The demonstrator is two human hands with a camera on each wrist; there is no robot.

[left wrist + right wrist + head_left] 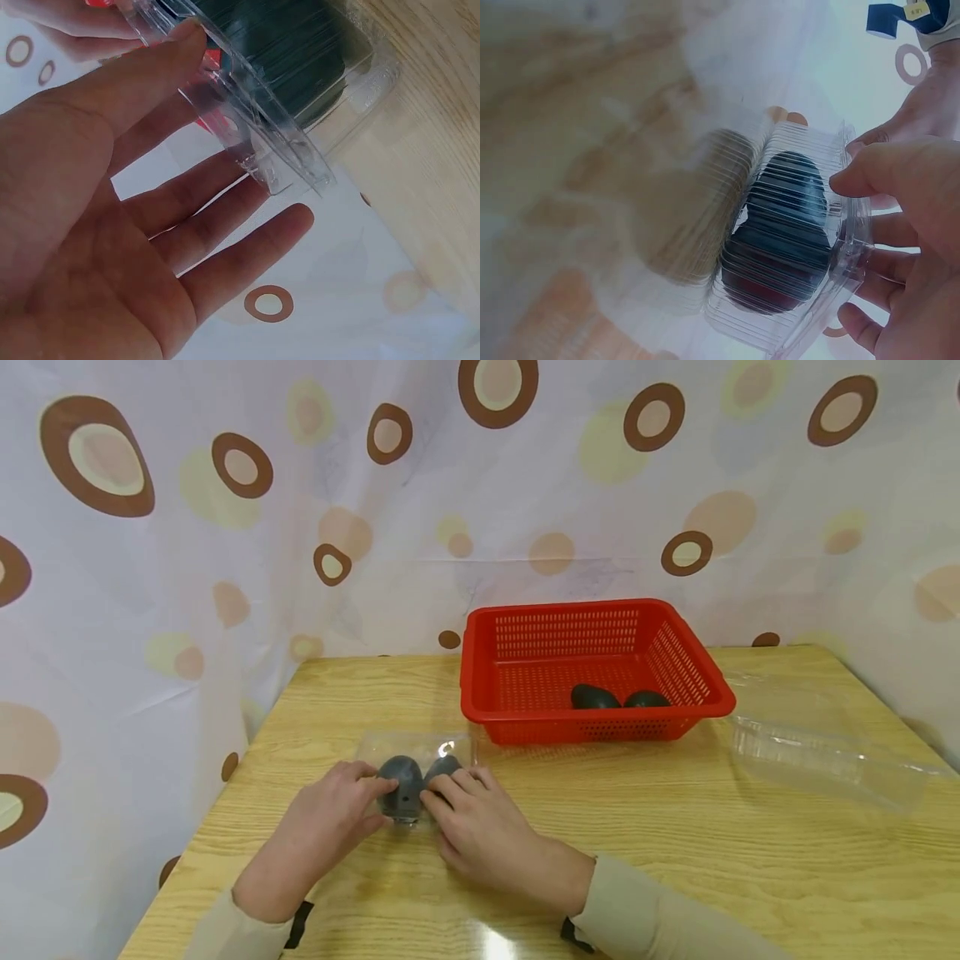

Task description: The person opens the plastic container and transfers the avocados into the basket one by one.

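On the near left part of the wooden table (675, 827), both hands meet at a clear plastic clamshell box (415, 777) that holds two dark avocados (401, 781), lying side by side and seen through the ribbed plastic. From the head view the left hand (318, 831) comes in from the left with its fingertips against the near corner of the box, and the right hand (483, 831) comes in from the right with its fingertips on the top and near edge. The left wrist view shows the left hand's fingers (225, 225) straight and slightly spread, the thumb laid along the rim of the box; the hand presses the plastic rather than curling round it. The right wrist view shows the right hand's thumb on the rim of the lid and its fingers (859, 319) bent under the edge, so it seems to pinch the rim, though the blurred, close picture makes this hard to judge. One avocado (784, 232) fills the ribbed compartment next to that hand. Behind the box and to its right, close by but not touching it, a red slotted basket (592, 618) stands on the table with two more dark avocados (595, 697) in its bottom. Further right, apart from the basket, a second clear plastic box (825, 752) lies near the table's right edge. A white curtain with brown and yellow rings (225, 527) hangs behind the table.
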